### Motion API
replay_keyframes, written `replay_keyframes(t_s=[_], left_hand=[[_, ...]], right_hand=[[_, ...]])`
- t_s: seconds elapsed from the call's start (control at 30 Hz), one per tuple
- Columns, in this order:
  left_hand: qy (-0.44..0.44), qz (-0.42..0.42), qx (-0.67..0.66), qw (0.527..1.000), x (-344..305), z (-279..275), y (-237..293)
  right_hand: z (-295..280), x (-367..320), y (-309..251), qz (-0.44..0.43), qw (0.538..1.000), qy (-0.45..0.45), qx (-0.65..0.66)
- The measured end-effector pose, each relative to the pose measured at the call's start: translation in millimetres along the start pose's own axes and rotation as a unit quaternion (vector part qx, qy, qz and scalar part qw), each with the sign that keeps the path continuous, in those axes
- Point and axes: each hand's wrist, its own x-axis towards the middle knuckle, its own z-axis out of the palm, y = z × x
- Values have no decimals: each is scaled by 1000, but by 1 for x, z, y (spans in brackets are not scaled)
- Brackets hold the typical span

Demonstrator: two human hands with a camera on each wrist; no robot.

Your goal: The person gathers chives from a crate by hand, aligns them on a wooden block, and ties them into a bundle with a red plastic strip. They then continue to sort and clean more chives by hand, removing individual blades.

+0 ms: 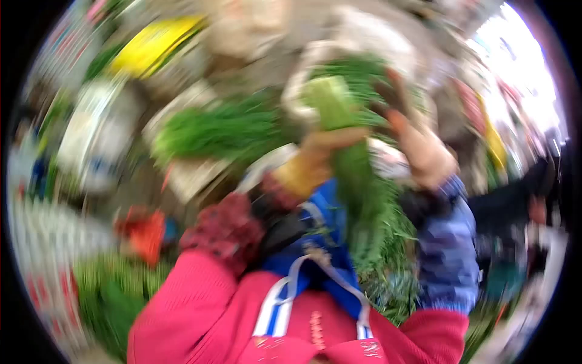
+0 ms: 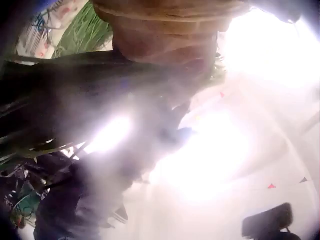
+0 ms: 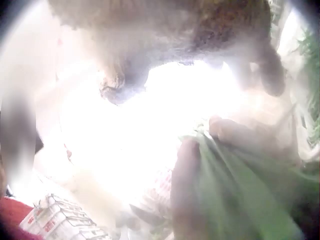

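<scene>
My left hand (image 1: 321,151) grips a bunch of long leafy greens (image 1: 357,182) around its middle. The bunch's pale cut end (image 1: 330,100) points up and away, while its darker leaves trail down in front of the blue apron (image 1: 327,212). In the right wrist view, the left thumb and fingers (image 3: 232,132) close round flat green leaves (image 3: 240,190). My right hand (image 1: 424,145) is raised just right of the bunch, fingers apart and holding nothing. Soil-like dark marks cover this right hand (image 3: 175,30) in its own wrist view. Motion blurs the head view, and glare washes out both wrist views.
Beyond the hands, a white sack (image 1: 297,91) holds more feathery greens. Another heap of greens (image 1: 224,127) lies to the left, near a white tub (image 1: 94,136) and a red bag (image 1: 145,233). Loose leaves (image 1: 394,273) lie close by the lap.
</scene>
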Motion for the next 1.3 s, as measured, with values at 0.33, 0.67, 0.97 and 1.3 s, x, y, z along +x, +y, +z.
replay_keyframes(t_s=[0.33,0.67,0.97,1.3], left_hand=[[223,130,-272,927,5,-89,-19],[269,274,-146,912,-93,-214,50],[478,147,-132,856,-250,-292,3],[447,83,-127,881,-214,-312,5]], right_hand=[[121,56,24,42,983,53,-170],[164,260,-14,-110,948,-117,-275],[322,393,38,-175,925,-169,-292],[405,419,111,-71,896,-251,-358]])
